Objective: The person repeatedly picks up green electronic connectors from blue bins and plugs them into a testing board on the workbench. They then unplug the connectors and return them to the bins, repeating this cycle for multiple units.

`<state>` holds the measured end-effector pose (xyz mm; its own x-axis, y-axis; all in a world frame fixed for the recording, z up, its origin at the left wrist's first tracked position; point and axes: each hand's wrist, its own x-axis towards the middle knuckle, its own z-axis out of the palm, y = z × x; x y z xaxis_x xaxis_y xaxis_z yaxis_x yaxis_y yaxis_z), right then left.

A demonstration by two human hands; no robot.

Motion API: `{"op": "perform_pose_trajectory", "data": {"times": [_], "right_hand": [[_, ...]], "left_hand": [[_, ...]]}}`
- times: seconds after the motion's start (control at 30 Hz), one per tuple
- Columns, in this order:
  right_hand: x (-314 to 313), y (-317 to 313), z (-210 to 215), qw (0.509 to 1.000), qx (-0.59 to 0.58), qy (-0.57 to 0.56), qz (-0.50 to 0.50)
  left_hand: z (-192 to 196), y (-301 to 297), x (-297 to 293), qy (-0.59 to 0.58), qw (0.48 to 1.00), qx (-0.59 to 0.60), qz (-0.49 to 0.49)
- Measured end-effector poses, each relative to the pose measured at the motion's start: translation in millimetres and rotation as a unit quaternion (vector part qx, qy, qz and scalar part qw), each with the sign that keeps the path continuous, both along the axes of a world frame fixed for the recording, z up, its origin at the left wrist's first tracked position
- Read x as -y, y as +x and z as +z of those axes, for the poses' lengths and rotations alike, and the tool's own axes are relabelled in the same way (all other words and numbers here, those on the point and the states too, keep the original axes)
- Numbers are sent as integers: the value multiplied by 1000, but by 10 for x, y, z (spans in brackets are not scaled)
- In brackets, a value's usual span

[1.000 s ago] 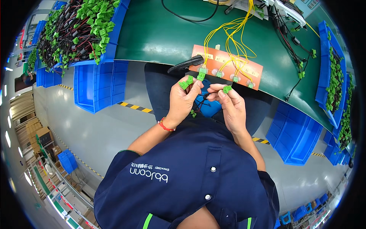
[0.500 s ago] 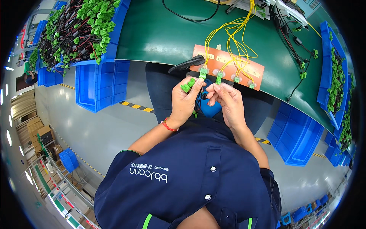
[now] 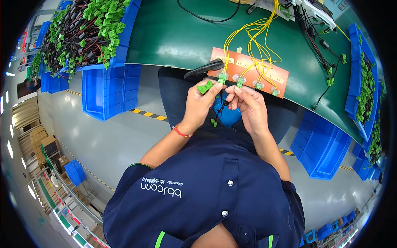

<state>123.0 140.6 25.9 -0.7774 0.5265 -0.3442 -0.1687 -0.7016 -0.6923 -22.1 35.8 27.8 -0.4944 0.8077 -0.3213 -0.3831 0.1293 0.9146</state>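
An orange board lies at the table's near edge, with several green connectors on yellow wires along its front. My left hand is closed on a green plug connector, its fingertips against the leftmost board connector. My right hand is pinched at the lower end of the second board connector; whatever lies between its fingertips is hidden. Dark wires hang between my hands, and a green connector dangles below them.
Blue bins heaped with green-ended cables stand left and another bin right. Blue crates sit below the table edge. A black strap-like piece lies at the board's left end. Black cables lie on the green tabletop.
Both hands stay at the same two board connectors, with only slight shifts of the fingers. The green connector dangling beneath them shows more fully now.
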Motion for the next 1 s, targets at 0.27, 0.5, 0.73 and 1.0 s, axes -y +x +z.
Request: {"op": "perform_pose_trajectory", "data": {"times": [0.27, 0.5, 0.73, 1.0], "right_hand": [[-156, 196, -5, 962, 137, 232, 50], [205, 526, -461, 959, 162, 109, 207], [149, 616, -512, 992, 94, -76, 40], [6, 711, -380, 990, 105, 7, -95]], "left_hand": [[-358, -116, 212, -57, 986, -77, -140], [-441, 59, 195, -116, 960, -45, -249], [-186, 137, 51, -37, 951, 122, -282], [-92, -13, 89, -30, 917, 10, -397]]}}
